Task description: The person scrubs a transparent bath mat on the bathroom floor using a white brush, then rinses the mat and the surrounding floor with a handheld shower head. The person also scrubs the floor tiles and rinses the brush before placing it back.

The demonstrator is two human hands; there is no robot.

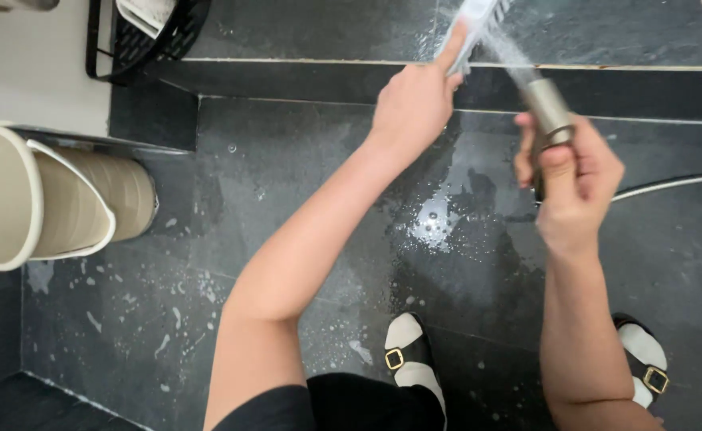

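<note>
Over the wet dark tile floor [303,160] we hold two things, one in each hand. Our left hand [415,104], up near twelve o'clock, is closed around the lower end of a pale flat object [472,28], with the forefinger stretched along its edge; the blur hides what kind of thing it is. Our right hand [571,179], toward two o'clock, is clamped around a metal spray head [547,108], thumb laid along the barrel, and its jet of water strikes the pale object. A thin hose [670,185] trails away from the right hand toward three o'clock.

As we judge it, the rinse goes best with the nozzle near the object and the jet slanted away from us, so the run-off falls onto the tiles beyond our feet. It also helps to turn the left wrist slowly so each face meets the water.

Counting, we see one cream bucket [43,199] lying on its side at nine o'clock, one black wire rack [139,40] at eleven o'clock, one spray head, one hose, and two sandals [411,359] with buckles at six and five o'clock.
</note>
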